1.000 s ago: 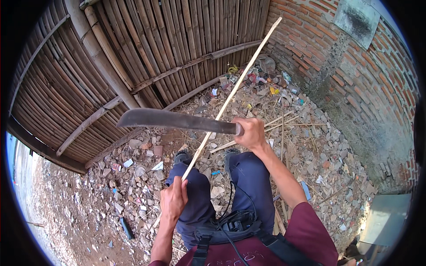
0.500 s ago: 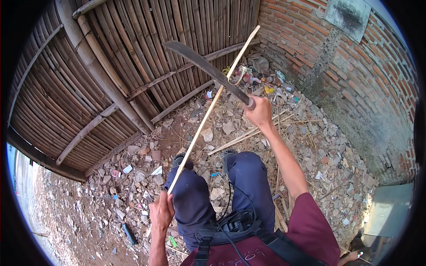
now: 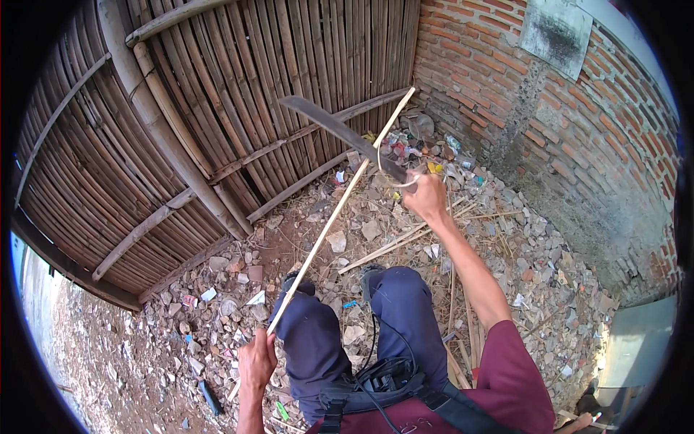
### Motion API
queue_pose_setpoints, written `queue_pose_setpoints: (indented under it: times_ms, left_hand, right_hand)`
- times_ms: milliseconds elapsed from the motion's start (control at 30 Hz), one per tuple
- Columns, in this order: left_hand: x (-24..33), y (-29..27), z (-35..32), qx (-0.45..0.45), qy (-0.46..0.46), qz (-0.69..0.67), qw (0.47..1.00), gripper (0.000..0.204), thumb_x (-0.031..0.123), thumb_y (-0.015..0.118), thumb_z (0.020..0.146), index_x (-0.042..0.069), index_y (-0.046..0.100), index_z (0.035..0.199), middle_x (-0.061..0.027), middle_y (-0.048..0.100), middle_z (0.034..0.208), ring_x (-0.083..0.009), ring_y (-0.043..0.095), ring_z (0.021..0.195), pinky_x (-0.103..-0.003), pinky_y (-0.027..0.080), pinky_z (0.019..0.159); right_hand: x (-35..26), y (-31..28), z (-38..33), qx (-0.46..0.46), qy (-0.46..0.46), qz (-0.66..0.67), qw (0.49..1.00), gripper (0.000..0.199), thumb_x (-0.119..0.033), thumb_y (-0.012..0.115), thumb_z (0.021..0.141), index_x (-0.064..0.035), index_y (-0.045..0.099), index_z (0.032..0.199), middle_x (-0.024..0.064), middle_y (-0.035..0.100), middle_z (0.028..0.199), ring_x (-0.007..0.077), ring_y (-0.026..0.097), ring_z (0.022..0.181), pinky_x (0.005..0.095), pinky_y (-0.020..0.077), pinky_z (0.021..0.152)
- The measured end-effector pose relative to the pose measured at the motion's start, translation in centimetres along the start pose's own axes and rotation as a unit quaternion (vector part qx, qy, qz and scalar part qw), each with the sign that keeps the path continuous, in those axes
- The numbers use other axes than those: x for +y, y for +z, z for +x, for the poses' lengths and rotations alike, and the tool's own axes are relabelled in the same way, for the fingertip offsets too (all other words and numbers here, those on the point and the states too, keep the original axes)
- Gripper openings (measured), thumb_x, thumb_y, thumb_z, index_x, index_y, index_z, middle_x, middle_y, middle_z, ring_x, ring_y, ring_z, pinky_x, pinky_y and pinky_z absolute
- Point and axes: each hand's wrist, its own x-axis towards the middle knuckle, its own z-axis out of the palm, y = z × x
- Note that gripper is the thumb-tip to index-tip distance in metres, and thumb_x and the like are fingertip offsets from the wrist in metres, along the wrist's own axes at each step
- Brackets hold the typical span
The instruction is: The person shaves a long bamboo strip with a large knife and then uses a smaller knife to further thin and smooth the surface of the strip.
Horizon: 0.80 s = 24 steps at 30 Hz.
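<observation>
A long pale bamboo strip [image 3: 327,230] slants from lower left up to the far wall corner. My left hand [image 3: 256,362] is closed around its near part, beside my left knee. My right hand [image 3: 426,197] grips the handle of a machete [image 3: 329,123], whose dark blade points up and to the left. The blade crosses the strip beyond my knees and appears to rest against it. A thin pale shaving [image 3: 381,172] curls at the blade, close to my right hand. My right fingers partly hide the handle.
More split bamboo strips [image 3: 390,244] lie on the rubble ground [image 3: 499,267], which holds stones and litter. A bamboo slat wall [image 3: 238,94] stands on the left and a brick wall [image 3: 477,79] at the right. A dark bottle-like object [image 3: 210,398] lies near my left hand.
The strip's far tip has dropped lower, and my left hand has drawn slightly nearer to me. The machete has shifted a little down and right, and the shaving now curls nearer my right hand.
</observation>
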Motion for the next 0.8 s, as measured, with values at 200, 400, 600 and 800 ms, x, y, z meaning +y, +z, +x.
queue_pose_setpoints:
  times_ms: [200,400,600,800]
  left_hand:
    - [-1.3,0.5,-0.9,-0.016,0.0,-0.012,1.0,0.024,0.018,0.06,0.108,0.003,0.05,0.092,-0.0201,0.059,0.059,-0.0429,0.062,0.053,-0.052,0.045,0.049]
    - [-3.6,-1.3,-3.6,-0.018,-0.04,-0.016,0.999,0.021,0.015,0.056,0.11,0.003,0.051,0.094,-0.0222,0.057,0.062,-0.0429,0.061,0.053,-0.053,0.041,0.05]
    - [-4.3,-1.0,-1.5,-0.032,-0.052,-0.055,0.997,0.018,0.013,0.055,0.11,0.001,0.055,0.096,-0.022,0.058,0.06,-0.0429,0.059,0.051,-0.052,0.041,0.05]
    - [-10.0,-1.1,-3.1,0.002,-0.131,-0.092,0.987,0.039,0.025,0.044,0.116,0.003,0.053,0.085,-0.0083,0.047,0.057,-0.0163,0.038,0.05,-0.039,0.028,0.049]
  right_hand:
    - [-1.4,0.6,-1.2,-0.063,-0.031,0.024,0.997,0.025,-0.014,0.072,0.08,-0.0089,0.083,0.101,0.0074,0.074,0.067,0.0171,0.065,0.051,0.0349,0.0566,0.055]
    - [4.5,-2.9,3.9,0.049,0.16,0.005,0.986,0.032,-0.022,0.071,0.082,-0.0011,0.079,0.104,0.0222,0.075,0.08,0.0446,0.075,0.084,0.0489,0.0591,0.077]
    - [4.9,0.7,-1.6,-0.048,0.261,-0.021,0.964,0.024,-0.026,0.074,0.081,-0.0058,0.08,0.091,0.0212,0.077,0.087,0.0404,0.076,0.085,0.048,0.0553,0.076]
    - [20.5,2.4,-17.3,-0.088,0.537,0.062,0.836,0.036,-0.031,0.08,0.081,0.0011,0.079,0.096,0.0233,0.078,0.091,0.0364,0.078,0.092,0.0485,0.057,0.081]
